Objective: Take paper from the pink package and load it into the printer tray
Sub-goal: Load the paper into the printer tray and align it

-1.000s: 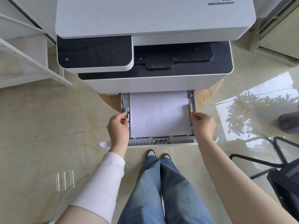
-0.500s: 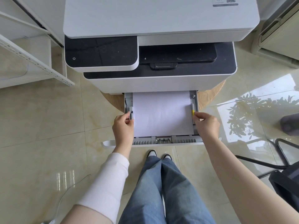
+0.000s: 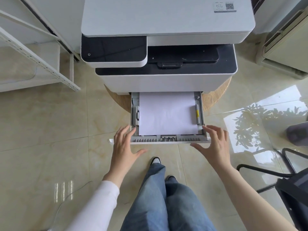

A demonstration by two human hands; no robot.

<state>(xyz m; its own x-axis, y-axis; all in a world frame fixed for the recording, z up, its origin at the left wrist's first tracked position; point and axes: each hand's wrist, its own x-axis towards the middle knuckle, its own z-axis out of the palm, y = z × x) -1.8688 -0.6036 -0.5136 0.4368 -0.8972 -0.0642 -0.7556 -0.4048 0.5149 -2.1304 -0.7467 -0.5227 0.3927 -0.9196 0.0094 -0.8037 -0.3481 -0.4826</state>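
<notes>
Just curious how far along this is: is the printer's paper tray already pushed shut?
No: the tray sticks out of the printer, with the paper lying exposed inside it.

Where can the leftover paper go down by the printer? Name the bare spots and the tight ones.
Bare floor tile lies left of the tray, between the white shelf frame and the left hand. The printer lid is flat and bare. Crowded: the floor under the tray, taken by both hands and the shoes, and the right side near the black chair.
</notes>
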